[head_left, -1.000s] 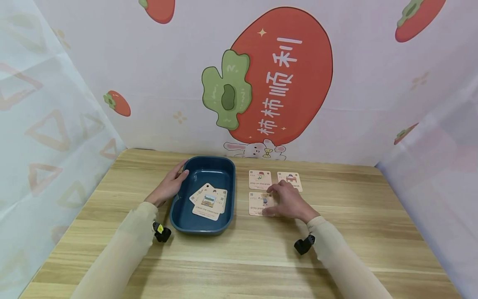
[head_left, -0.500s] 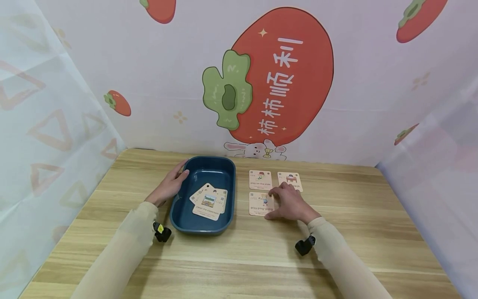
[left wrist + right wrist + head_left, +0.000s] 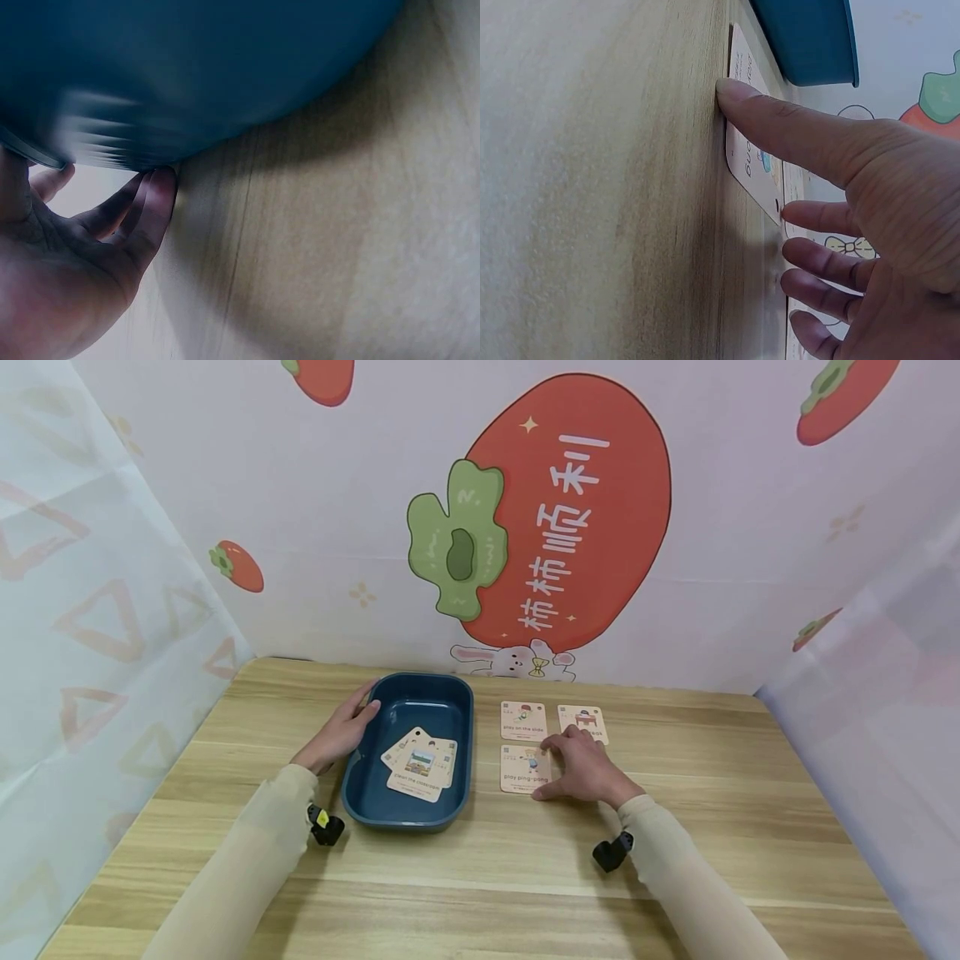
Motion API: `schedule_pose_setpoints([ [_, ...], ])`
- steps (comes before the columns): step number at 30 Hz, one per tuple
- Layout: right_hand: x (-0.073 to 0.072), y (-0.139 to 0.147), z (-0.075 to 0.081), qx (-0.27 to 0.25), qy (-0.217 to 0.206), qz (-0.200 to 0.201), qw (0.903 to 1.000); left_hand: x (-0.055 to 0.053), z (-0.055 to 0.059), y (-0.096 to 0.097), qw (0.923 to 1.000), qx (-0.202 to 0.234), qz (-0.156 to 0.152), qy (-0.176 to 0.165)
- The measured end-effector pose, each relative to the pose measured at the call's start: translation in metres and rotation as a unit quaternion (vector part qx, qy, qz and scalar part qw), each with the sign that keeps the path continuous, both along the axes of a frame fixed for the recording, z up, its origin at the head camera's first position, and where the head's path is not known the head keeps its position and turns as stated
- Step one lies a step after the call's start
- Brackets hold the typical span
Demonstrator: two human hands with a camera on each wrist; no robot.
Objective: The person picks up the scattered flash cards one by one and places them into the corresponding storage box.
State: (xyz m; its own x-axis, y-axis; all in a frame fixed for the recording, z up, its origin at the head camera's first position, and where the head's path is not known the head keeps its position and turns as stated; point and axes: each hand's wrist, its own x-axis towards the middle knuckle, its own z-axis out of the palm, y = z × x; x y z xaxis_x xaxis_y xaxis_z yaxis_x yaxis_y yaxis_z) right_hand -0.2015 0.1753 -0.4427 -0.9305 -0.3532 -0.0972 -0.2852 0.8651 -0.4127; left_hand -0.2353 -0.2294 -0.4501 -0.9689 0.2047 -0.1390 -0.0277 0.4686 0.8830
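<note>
My left hand [image 3: 341, 727] grips the left rim of a dark blue plastic tray [image 3: 356, 797], thumb over the rim and fingers against the outer wall [image 3: 195, 82]. Inside the tray lie several overlapping picture cards, the top one a "clean the classroom" card [image 3: 415, 772]. My right hand [image 3: 588, 768] holds the right side of a "play ping-pong" card [image 3: 520, 764] flat on the table. In the right wrist view the thumb is at the card's near edge and the forefinger at its far corner; the other fingers of the right hand [image 3: 877, 202] are loosely bent.
Behind the ping-pong card lies a "play on the slide" card [image 3: 522, 720]. Another card [image 3: 588, 717] sits to its right, partly covered by my right hand. The wooden table [image 3: 465, 893] meets a printed cloth backdrop [image 3: 315, 610] at the back.
My right hand has shifted slightly right, its thumb moving off the ping-pong card's face to the near edge. The left hand, tray and cards have stayed put.
</note>
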Motion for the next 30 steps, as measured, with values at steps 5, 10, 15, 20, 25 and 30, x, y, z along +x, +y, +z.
schedule_pose_setpoints([
  [5,-0.0015,-0.0014,-0.0003,-0.001,-0.008,-0.005,1.0000,0.0004,0.0005,-0.0001,1.0000,0.002,0.000,0.002],
  [10,-0.0032,-0.0020,-0.0007,-0.001,-0.009,-0.007,0.9999,0.0007,0.0005,0.0002,1.0000,0.002,0.001,0.005],
  [15,-0.0037,-0.0033,0.0003,0.000,0.001,-0.004,1.0000,-0.0005,-0.0004,0.0007,1.0000,-0.002,0.004,0.005],
  [20,-0.0037,-0.0046,0.0023,-0.003,0.012,-0.006,0.9999,-0.0014,0.0000,0.0007,1.0000,-0.006,0.002,0.008],
  [25,-0.0038,-0.0052,0.0021,-0.007,0.013,-0.012,0.9998,-0.0013,0.0003,0.0006,0.9999,-0.007,0.002,0.008],
  [30,-0.0032,-0.0051,0.0028,-0.017,0.011,-0.026,0.9995,-0.0011,0.0002,0.0004,0.9999,-0.007,0.002,0.007],
])
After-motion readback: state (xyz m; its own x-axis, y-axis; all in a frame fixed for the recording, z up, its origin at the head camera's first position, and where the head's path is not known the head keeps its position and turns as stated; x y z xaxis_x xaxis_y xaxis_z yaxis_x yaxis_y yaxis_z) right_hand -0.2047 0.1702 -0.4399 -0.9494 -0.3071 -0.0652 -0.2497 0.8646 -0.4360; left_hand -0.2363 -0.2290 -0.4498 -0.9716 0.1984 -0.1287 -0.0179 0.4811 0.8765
